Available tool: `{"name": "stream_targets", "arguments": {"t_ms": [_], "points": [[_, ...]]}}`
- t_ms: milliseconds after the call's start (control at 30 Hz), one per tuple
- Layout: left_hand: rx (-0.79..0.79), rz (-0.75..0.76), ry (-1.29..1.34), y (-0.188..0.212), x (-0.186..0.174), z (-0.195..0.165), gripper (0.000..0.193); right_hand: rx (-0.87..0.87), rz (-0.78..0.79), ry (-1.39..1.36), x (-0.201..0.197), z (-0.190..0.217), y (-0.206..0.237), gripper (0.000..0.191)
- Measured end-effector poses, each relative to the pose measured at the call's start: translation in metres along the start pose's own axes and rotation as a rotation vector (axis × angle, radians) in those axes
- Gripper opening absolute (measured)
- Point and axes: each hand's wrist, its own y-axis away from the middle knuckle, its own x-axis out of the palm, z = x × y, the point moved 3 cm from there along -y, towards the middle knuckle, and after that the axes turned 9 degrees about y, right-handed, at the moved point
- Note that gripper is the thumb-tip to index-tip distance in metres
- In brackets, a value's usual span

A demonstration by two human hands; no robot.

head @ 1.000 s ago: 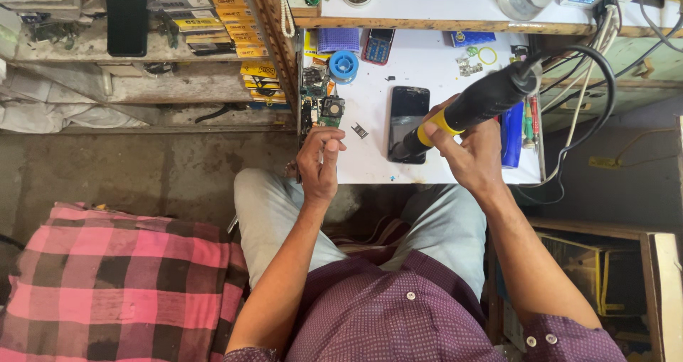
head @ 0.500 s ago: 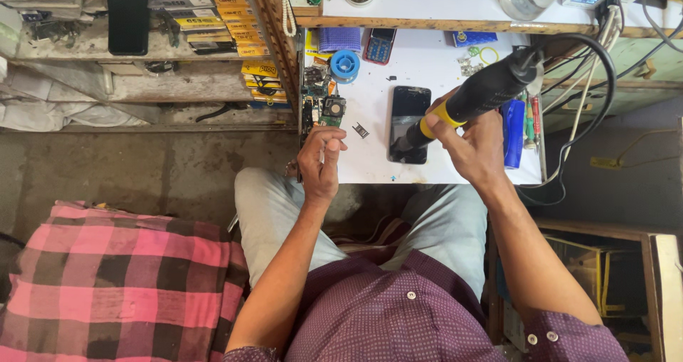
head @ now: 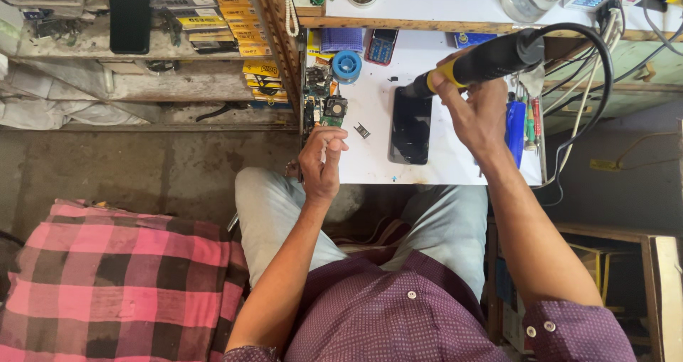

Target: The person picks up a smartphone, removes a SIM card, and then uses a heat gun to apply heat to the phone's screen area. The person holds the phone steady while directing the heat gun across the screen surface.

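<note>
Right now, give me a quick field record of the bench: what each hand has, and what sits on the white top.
left hand: fingers pinched on something too small to identify, at the bench's near left edge
right hand: gripping a black and yellow hot-air tool, nozzle aimed at the phone's top end
phone: dark, flat on the white bench top
circuit board: left edge of bench
solder reel: blue, far left
cable: black, looping right from the tool
</note>
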Motion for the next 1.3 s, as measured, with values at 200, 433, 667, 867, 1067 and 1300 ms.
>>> {"name": "stream_targets", "arguments": {"t_ms": [200, 433, 667, 867, 1067, 1300], "points": [[-0.007, -0.001, 0.002, 0.000, 0.000, -0.002, 0.042, -0.038, -0.014, -0.071, -0.004, -0.003, -0.010, 0.026], [-0.027, -0.002, 0.038, 0.000, 0.000, 0.000, 0.041, 0.057, 0.047, -0.022, -0.011, 0.006, 0.005, 0.025], [-0.036, -0.002, 0.040, 0.003, 0.000, 0.002, 0.044, 0.123, 0.080, -0.085, -0.015, 0.019, 0.027, 0.023], [-0.050, -0.004, 0.029, 0.003, 0.000, 0.002, 0.046, 0.117, 0.120, -0.077, -0.017, 0.029, 0.038, 0.019], [-0.032, 0.000, 0.017, 0.002, 0.000, 0.001, 0.045, 0.125, 0.142, 0.014, -0.015, 0.029, 0.032, 0.019], [-0.011, 0.002, 0.021, 0.000, 0.000, -0.001, 0.042, 0.081, 0.095, 0.037, -0.013, 0.021, 0.013, 0.022]]}}
